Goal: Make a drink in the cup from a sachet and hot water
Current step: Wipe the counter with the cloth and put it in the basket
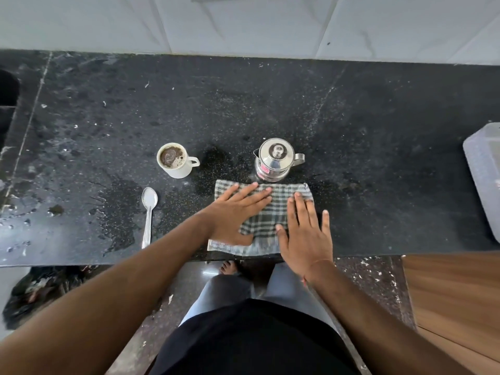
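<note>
A white cup holding a brown, frothy drink stands on the black counter, its handle turned right. A steel spoon lies below it, bowl pointing away from me. To the right stands a lidded steel kettle with its handle on the right. Just in front of the kettle lies a folded green checked cloth. My left hand lies flat on the cloth's left part, fingers straight. My right hand rests flat on its right part, some fingers reaching onto the counter. No sachet is visible.
Wet patches spread across the counter's left side near the spoon. A translucent plastic container sits at the right edge. A wooden cabinet front is below right. The counter's front edge runs just under the cloth. White tiles back the counter.
</note>
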`<state>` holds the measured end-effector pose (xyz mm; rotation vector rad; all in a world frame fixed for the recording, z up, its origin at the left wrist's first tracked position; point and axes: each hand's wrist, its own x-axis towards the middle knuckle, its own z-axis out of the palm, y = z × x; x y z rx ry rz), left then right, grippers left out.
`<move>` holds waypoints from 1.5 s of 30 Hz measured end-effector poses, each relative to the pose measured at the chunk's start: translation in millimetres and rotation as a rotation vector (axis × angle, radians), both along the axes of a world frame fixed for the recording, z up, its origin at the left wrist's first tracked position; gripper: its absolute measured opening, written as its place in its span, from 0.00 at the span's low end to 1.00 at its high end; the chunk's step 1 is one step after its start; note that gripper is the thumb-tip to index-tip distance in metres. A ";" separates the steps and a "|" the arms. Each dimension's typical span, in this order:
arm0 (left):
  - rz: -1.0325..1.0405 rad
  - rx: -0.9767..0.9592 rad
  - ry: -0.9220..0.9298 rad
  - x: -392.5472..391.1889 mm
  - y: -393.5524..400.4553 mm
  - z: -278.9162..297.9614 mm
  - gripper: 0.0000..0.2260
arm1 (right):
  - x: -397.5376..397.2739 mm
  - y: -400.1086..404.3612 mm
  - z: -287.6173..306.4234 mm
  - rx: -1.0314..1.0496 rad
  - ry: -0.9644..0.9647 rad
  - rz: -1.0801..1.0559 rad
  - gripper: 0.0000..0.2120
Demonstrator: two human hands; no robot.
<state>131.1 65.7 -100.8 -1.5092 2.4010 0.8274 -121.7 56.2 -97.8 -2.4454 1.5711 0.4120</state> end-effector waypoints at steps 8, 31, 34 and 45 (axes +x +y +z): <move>0.406 -0.331 0.095 -14.8 44.8 -5.5 0.32 | 25.3 3.1 -7.8 -0.116 -0.274 0.076 0.33; 0.510 -0.285 -0.196 -57.5 61.8 -23.2 0.40 | 5.4 -2.5 -25.2 -0.126 -0.137 0.063 0.35; 0.538 -0.261 -0.238 -38.3 88.0 -21.2 0.41 | 28.0 17.8 -26.3 -0.118 -0.176 0.131 0.35; 0.495 -0.235 -0.202 -76.5 101.4 -21.6 0.42 | -25.1 33.4 -27.9 -0.108 -0.151 0.149 0.35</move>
